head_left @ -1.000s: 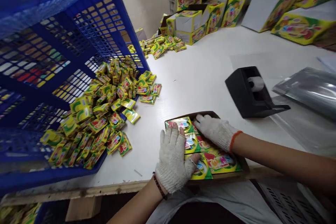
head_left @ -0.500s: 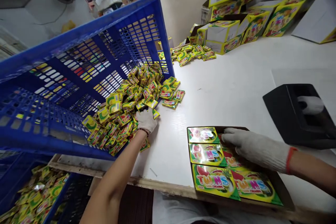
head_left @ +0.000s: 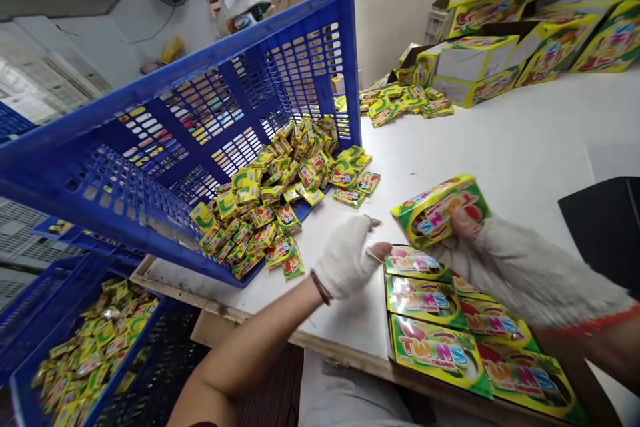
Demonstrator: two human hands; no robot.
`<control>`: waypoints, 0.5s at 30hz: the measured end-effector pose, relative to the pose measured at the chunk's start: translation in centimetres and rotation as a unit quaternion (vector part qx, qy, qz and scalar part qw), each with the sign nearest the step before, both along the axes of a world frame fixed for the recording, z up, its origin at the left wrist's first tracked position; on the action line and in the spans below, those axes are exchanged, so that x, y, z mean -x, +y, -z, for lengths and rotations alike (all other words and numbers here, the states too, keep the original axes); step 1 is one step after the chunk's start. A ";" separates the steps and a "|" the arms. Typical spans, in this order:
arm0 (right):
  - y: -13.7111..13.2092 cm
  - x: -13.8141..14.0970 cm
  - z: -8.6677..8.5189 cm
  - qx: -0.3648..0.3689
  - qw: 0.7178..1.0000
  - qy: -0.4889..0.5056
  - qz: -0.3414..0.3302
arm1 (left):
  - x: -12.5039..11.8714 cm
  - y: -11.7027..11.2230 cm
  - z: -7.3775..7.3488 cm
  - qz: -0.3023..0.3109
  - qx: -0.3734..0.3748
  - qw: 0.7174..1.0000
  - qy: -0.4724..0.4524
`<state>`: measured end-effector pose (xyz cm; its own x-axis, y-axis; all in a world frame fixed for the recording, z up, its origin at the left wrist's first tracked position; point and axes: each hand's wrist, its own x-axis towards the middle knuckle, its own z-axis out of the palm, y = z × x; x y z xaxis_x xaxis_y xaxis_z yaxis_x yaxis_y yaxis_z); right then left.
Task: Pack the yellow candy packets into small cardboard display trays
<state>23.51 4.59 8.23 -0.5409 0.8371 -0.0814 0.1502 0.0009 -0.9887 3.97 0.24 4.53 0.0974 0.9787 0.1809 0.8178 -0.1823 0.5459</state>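
Observation:
My right hand (head_left: 505,257), in a white knit glove, is closed on a yellow-green snack packet (head_left: 440,209) and holds it tilted just above a brown cardboard tray (head_left: 586,387). The tray holds two rows of the same packets (head_left: 425,300) lying flat. My left hand (head_left: 347,257), also gloved, hovers at the tray's far left corner. Its fingers are loosely spread with nothing in them, and the bare thumb touches the top packet. A heap of small packets (head_left: 280,207) spills from a tipped blue crate (head_left: 200,120) just left of that hand.
A black tape dispenser (head_left: 605,227) sits at the right edge. Yellow printed boxes (head_left: 500,47) and a small pile of packets (head_left: 400,100) line the back of the white table (head_left: 500,140). A second blue crate (head_left: 85,353) of packets stands below the table's left edge.
My left hand left the tray, reached into the heap, then came back beside the tray. My right hand lifted off the tray and now grips a packet. The view swung left.

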 end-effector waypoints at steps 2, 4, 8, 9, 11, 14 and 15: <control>0.5 -0.9 -0.7 0.054 0.997 0.032 0.049 | 4.6 1.2 -0.1 -0.099 0.099 0.956 0.259; 0.9 -2.0 -0.9 0.064 0.996 0.016 0.051 | 9.2 2.5 -0.1 -0.170 0.150 0.921 0.318; 0.7 -2.8 -0.3 0.106 0.994 -0.020 -0.001 | 14.9 4.2 0.3 -0.194 0.200 0.894 0.351; 0.6 -2.7 0.0 0.124 0.992 -0.019 -0.015 | 15.4 4.4 0.4 -0.191 0.204 0.894 0.350; 0.6 -2.3 0.6 0.153 0.987 -0.004 -0.037 | 15.2 4.6 0.5 -0.189 0.200 0.898 0.345; 1.0 -1.2 1.2 0.157 0.986 0.016 -0.050 | 12.6 4.1 0.5 -0.173 0.171 0.911 0.332; 1.2 -0.7 1.3 0.149 0.987 0.018 -0.048 | 11.1 3.7 0.4 -0.159 0.151 0.919 0.328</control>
